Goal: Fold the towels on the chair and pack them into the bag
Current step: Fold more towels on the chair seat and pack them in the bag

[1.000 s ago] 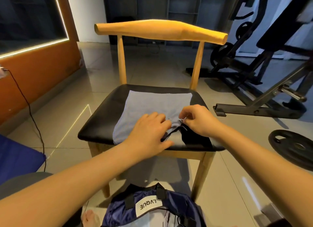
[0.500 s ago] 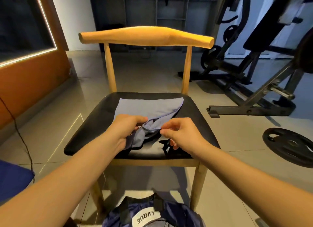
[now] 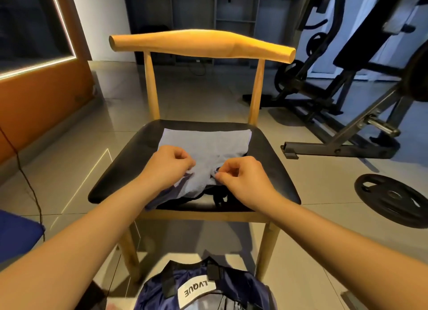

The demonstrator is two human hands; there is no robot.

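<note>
A light blue towel (image 3: 208, 143) lies on the black seat of a wooden chair (image 3: 273, 171). Its far part is flat; its near part is lifted and bunched. My left hand (image 3: 169, 168) pinches the towel's near left edge. My right hand (image 3: 243, 177) pinches the near edge beside it. A dark cloth (image 3: 217, 197) with black straps lies under the towel at the seat's front. A navy bag (image 3: 203, 291) with a white label sits on the floor below the chair.
Black gym equipment (image 3: 347, 83) stands at the right, and a weight plate (image 3: 393, 198) lies on the tiled floor. An orange wall panel (image 3: 39, 96) and a black cable (image 3: 25, 177) are at the left. A blue object (image 3: 16, 235) sits at the left edge.
The towel's near right corner, which was folded up diagonally, has been drawn back toward the seat's front. Both hands moved slightly forward, each still pinching the near edge.
</note>
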